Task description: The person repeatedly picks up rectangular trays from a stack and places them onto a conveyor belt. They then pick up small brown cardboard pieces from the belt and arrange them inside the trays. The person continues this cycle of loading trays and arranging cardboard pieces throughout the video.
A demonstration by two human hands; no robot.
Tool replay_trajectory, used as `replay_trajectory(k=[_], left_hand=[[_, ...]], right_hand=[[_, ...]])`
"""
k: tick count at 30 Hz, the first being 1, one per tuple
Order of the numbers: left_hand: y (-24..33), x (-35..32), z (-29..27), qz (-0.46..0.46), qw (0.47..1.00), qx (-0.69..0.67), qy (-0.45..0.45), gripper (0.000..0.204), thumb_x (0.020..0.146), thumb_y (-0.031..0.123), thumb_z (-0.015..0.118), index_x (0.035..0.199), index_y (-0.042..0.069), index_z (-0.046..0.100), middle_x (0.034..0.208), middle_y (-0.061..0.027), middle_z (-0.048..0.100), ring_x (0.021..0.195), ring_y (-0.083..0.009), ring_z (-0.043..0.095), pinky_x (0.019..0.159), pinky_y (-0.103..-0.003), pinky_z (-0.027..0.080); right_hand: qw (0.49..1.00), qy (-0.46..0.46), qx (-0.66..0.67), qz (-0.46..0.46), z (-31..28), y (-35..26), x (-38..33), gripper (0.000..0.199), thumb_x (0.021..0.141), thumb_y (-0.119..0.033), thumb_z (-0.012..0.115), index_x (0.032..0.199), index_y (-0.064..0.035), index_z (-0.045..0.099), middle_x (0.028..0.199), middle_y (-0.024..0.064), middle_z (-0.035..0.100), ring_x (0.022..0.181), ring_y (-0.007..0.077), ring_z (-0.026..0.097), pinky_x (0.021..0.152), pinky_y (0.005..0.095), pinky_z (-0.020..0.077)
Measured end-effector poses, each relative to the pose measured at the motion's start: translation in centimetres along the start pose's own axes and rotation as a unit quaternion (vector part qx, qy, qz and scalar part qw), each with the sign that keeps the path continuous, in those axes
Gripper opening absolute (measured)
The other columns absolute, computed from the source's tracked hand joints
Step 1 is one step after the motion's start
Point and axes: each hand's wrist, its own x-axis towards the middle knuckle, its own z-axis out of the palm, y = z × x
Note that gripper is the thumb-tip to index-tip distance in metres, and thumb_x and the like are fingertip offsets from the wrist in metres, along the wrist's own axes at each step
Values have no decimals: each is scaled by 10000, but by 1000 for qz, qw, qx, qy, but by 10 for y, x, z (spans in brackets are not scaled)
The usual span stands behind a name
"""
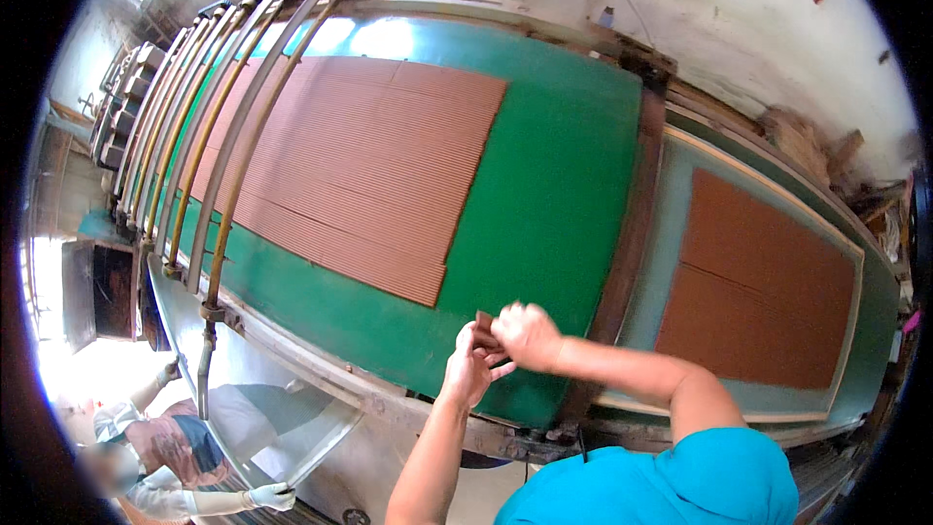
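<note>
Over the near edge of the green belt point(554, 224), my two hands meet around a small dark-brown piece point(484, 329), flat-sided and short. My left hand point(468, 369) holds it from below, its fingers curled up along it and some lower fingers apart. My right hand point(528, 335) is closed in a fist against the piece's right side, slightly blurred. Much of the piece is hidden by my fingers. Just beyond my hands, a broad sheet of ribbed brown strips point(360, 156) lies on the belt, with a few long gaps between strips.
Bars and rollers point(248, 156) cross the belt at left. To the right, past a dark crossbeam point(622, 262), lies a light wooden frame point(859, 301) around a brown sheet point(758, 282). At lower left, a gloved co-worker point(185, 447) holds a pale framed panel point(326, 442).
</note>
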Motion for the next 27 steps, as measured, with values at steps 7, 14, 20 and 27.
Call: replay_trajectory(k=[7, 14, 20, 27], left_hand=[[-84, -156, -22, 222, 948, 169, 155, 405, 928, 367, 416, 1246, 128, 344, 1146, -69, 471, 1021, -195, 504, 807, -360, 476], [-192, -287, -158, 333, 792, 340, 382, 509, 889, 216, 474, 1333, 26, 315, 1199, -119, 486, 1040, -221, 483, 874, -341, 390], [-225, -281, -175, 217, 863, 211, 404, 398, 866, 142, 477, 1241, 8, 454, 1097, -97, 534, 957, -199, 540, 748, -323, 456], [-274, -229, -107, 222, 936, 212, 172, 296, 855, 109, 509, 1115, -31, 502, 979, -100, 578, 783, -167, 593, 570, -236, 486]], right_hand=[[974, 46, 211, -74, -49, -140, -67, 282, 670, -253, 644, 788, -37, 505, 793, 109, 526, 695, 277, 557, 572, 363, 479], [899, -64, 375, -219, 24, -274, -109, 189, 720, -112, 587, 882, -15, 577, 984, 188, 594, 915, 351, 581, 694, 428, 494], [948, 84, 306, 11, -17, -226, -189, 211, 735, -183, 584, 920, -82, 574, 836, 140, 562, 836, 321, 558, 715, 420, 468], [824, 158, 161, 520, 8, -143, -442, 325, 621, 3, 511, 929, -61, 596, 911, 185, 571, 886, 352, 544, 780, 428, 454]])
